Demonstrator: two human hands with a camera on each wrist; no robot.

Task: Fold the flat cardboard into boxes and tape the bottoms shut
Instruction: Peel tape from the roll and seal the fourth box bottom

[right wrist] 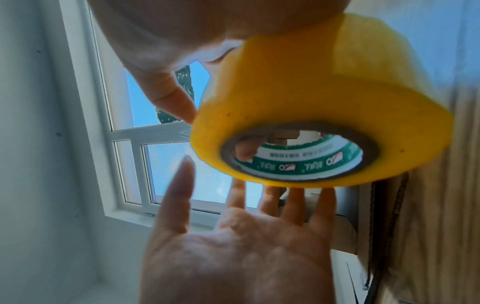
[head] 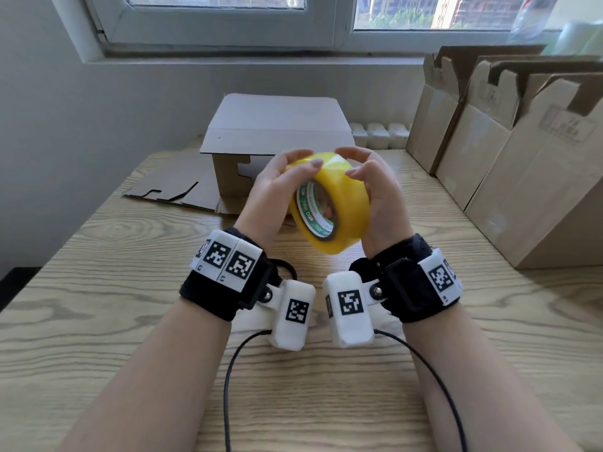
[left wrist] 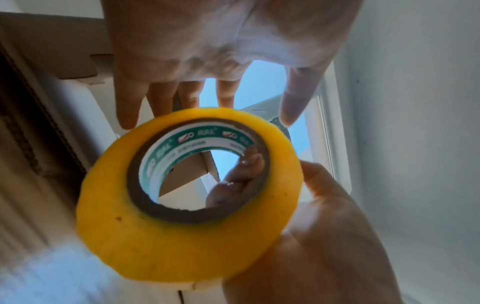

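Cardboard box (head: 277,138), folded with its flaps closed on top, is set at the far edge of the wooden table (head: 98,288), under the window. Flat cardboard (head: 176,187) lies just left of it. A yellow tape roll (head: 339,203) is held up in mid-air before the box: the left hand (head: 274,194) is curled around its left rim, and the right hand (head: 375,197) cups its right side, fingers bent over the top. Finished boxes (head: 509,148) line the table's right edge.
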